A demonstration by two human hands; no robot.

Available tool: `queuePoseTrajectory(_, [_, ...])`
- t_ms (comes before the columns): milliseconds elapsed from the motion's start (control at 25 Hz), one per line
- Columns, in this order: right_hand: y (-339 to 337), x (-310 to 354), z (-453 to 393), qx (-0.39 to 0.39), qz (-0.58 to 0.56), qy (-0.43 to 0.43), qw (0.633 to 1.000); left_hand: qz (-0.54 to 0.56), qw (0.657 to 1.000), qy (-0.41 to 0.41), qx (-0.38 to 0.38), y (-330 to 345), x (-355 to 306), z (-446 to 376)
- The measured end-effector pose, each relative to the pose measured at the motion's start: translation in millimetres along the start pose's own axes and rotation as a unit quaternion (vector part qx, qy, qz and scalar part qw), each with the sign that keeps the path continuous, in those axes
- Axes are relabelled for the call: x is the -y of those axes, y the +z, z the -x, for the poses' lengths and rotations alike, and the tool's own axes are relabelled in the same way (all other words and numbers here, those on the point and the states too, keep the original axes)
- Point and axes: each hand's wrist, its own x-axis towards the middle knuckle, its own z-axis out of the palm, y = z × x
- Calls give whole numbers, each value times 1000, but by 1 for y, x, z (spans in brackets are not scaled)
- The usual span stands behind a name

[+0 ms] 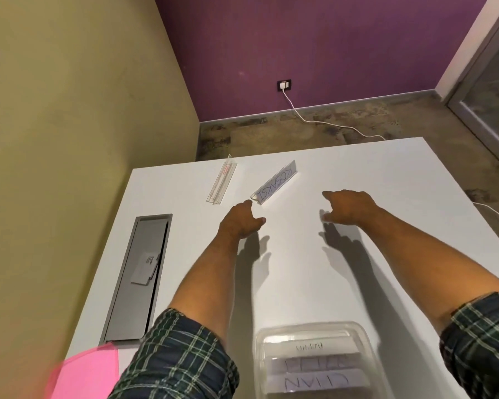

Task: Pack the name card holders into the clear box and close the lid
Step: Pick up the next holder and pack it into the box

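We reach far: left hand (241, 218) at the labelled holder (274, 186), right hand (347, 207) just right of it, fingers loosely spread, holding nothing; clear box (314, 358) stays near for loading.

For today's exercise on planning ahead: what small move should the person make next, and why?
Probably close the left hand on the near end of the KOSAKSI name card holder: its fingertips are right there, both hands are empty, and the clear box already holds others.
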Motion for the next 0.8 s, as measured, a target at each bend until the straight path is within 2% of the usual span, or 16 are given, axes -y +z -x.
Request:
queuePoseTrajectory(320, [8,18,-96,19,-92,11,995,91,995,-8,-35,25,9,-84])
queuePoseTrajectory(480, [10,30,-131,50,-30,-2,998,154,984,-45,-76,45,8,-113])
queuePoseTrajectory(680, [19,42,-156,75,-60,-16,995,218,960,-106,-140,66,5,-133])
queuePoseTrajectory(800, [34,38,-156,68,-5,-33,997,224,952,-138,-158,71,6,-141])
